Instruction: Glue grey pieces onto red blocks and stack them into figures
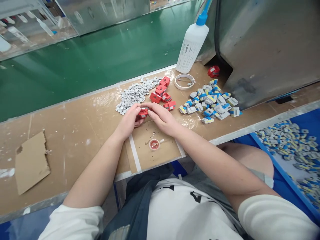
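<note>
Between my two hands is a small red plastic part (143, 112) with a recess facing up. My left hand (129, 120) wraps its left side, fingers curled beneath it. From the right, my right hand (161, 118) closes over it, fingertips meeting at its far edge and partly hiding it. Just beyond lies a pile of small grey pieces (135, 93). Several similar red parts (161, 89) are grouped to the right of that pile. Nearer my body, a small round cup (154, 144) of reddish liquid has a cotton swab (161, 141) resting in it.
A white bottle with a blue cap (192, 46) stands behind a tape roll (184, 81). Grey, blue and yellow parts (212, 101) are heaped right. A blue bin (272, 160) of similar parts sits at lower right. Torn cardboard (32, 163) lies left; a green strip (100, 60) runs behind.
</note>
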Demonstrator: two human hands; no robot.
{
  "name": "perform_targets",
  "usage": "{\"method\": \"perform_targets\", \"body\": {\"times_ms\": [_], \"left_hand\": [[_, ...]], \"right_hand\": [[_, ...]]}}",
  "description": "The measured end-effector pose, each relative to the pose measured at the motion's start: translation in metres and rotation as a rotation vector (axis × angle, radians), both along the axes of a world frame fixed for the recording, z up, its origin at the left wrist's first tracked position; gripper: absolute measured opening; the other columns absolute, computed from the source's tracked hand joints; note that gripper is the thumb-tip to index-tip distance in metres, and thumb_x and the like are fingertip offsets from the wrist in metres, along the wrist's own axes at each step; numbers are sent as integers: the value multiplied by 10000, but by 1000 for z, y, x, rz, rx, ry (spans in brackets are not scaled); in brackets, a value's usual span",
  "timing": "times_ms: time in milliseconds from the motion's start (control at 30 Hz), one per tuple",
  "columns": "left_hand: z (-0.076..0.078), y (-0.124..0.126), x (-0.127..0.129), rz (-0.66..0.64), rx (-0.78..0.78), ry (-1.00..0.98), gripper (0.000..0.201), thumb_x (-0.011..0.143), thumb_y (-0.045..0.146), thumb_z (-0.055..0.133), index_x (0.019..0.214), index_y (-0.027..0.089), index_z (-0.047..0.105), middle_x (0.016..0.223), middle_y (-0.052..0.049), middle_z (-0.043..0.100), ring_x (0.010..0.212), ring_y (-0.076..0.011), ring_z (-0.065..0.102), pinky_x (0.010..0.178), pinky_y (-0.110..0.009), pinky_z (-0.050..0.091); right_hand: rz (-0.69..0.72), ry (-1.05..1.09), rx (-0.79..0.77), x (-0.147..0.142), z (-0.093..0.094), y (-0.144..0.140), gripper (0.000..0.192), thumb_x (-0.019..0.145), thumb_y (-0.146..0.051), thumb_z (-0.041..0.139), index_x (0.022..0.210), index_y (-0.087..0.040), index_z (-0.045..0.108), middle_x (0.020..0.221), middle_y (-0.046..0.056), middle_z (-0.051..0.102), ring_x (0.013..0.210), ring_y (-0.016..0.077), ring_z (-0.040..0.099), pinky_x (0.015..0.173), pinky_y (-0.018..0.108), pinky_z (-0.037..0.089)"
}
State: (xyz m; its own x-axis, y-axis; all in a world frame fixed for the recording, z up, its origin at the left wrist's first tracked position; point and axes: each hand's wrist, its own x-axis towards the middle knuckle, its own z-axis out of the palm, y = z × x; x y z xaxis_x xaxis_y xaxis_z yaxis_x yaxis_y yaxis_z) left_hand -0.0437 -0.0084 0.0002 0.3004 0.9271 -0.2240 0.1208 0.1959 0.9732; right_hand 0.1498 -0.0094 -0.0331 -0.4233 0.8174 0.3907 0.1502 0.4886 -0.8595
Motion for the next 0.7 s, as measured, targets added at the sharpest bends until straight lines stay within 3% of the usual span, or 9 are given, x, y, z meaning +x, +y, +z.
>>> {"method": "perform_targets", "body": {"times_ms": [100, 200, 267, 333, 433, 533, 600, 700], "left_hand": [[-3, -2, 0, 36, 41, -4, 173, 1013, 408, 485, 1080, 253, 523, 783, 15, 561, 553, -119, 418, 524, -259, 290], [-9, -4, 2, 57, 118, 10, 174, 999, 341, 531, 1149, 257, 503, 866, 21, 613, 606, -108, 478, 575, -251, 373], [-13, -5, 3, 67, 189, 33, 204, 1001, 337, 553, 1178, 258, 489, 842, 30, 607, 650, -120, 525, 625, -259, 437], [-14, -6, 4, 89, 245, 48, 264, 1006, 356, 566, 1239, 261, 487, 891, 9, 637, 709, -139, 581, 679, -283, 505], [-12, -6, 5, 86, 292, 77, 473, 992, 380, 608, 1437, 283, 479, 1259, -90, 693, 976, -195, 699, 855, -357, 595], [-6, -5, 3, 41, 326, 110, 538, 963, 386, 671, 1462, 258, 518, 1475, -132, 635, 1307, -260, 658, 1085, -413, 563], [-4, -5, 1, 21, 294, 96, 474, 943, 382, 702, 1362, 234, 536, 1393, -129, 667, 1266, -246, 674, 1058, -393, 575], [-6, -4, -5, -21, 186, 101, 382, 948, 379, 673, 1242, 249, 467, 1104, -39, 680, 907, -162, 687, 821, -306, 589]], "right_hand": [[-84, 48, -72, -2, -8, 3, 415, 1120, -487, 473, 1453, -243, 516, 1250, 101, 701, 1101, 243, 693, 992, 425, 586], [-203, 109, -125, -3, -10, 4, 301, 1083, -494, 545, 1250, -244, 522, 990, 28, 625, 831, 195, 612, 781, 358, 545], [-225, 71, -105, -3, -7, 4, 262, 1080, -504, 544, 1010, -252, 521, 890, 2, 587, 784, 182, 566, 753, 343, 493], [-196, -7, -68, -3, -4, 2, 346, 1092, -506, 508, 858, -253, 476, 831, -2, 580, 771, 180, 547, 747, 341, 450], [-188, -51, -37, -3, -1, 1, 343, 1101, -478, 480, 848, -247, 495, 849, 10, 609, 804, 188, 562, 761, 338, 435], [-212, -46, -24, -3, -4, 2, 279, 1103, -439, 485, 925, -236, 558, 913, 25, 647, 849, 194, 584, 794, 337, 456], [-204, -44, -18, -3, -5, 3, 270, 1103, -430, 492, 946, -232, 586, 940, 36, 665, 870, 199, 595, 814, 340, 471], [-148, -28, -8, -3, -4, 3, 274, 1112, -422, 491, 959, -231, 615, 962, 46, 683, 889, 202, 607, 848, 345, 490]]}}
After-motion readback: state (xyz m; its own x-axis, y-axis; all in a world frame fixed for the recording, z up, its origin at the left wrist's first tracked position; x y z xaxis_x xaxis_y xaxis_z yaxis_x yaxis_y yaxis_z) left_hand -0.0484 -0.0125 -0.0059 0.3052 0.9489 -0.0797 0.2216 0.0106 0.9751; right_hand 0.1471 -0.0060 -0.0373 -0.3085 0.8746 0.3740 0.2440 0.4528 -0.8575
